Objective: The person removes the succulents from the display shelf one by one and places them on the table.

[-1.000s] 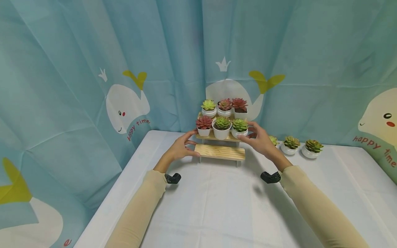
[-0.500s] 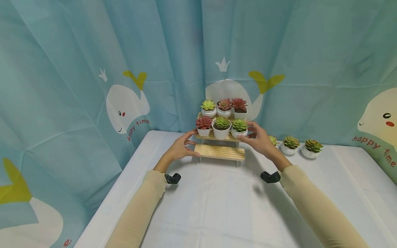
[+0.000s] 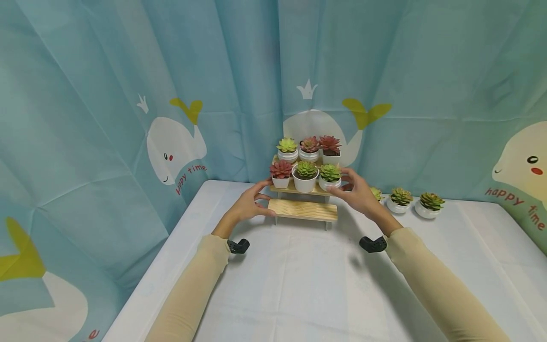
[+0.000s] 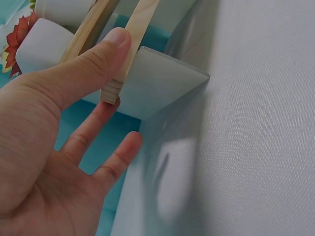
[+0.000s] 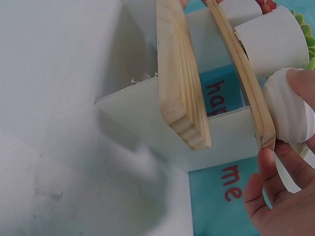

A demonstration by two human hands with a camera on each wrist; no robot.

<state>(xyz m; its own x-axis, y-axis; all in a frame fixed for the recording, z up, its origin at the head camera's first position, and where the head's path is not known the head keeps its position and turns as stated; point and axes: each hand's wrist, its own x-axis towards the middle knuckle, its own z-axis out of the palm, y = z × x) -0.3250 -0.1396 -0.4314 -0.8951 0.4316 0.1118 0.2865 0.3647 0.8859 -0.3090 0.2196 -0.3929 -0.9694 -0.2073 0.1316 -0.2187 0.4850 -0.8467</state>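
At the head view's centre, a tiered wooden stand [image 3: 303, 206] runs lengthwise left to right, facing the person. The left hand [image 3: 248, 203] pinches its lower step [image 4: 140, 24] at the left end; only the left wrist view shows a fingertip [image 4: 101, 113] touching the end grain. The right hand [image 3: 358, 193] pinches the white pot [image 5: 285, 105] of an upright green succulent [image 3: 330, 173].

Soft, even light fills the head view, consistent with a source overhead; the white tablecloth [image 3: 307, 294] looks pale, the blue curtain [image 3: 252, 57] muted. Diffuse shadows lie on the tablecloth just inward of both sleeves [image 3: 438, 285]. Wide-angle stretching splays the curtain folds at left. Both wrist views are dimmer and greyer, with broad, blurry-edged shadows beside the wooden stand [image 5: 184, 88].
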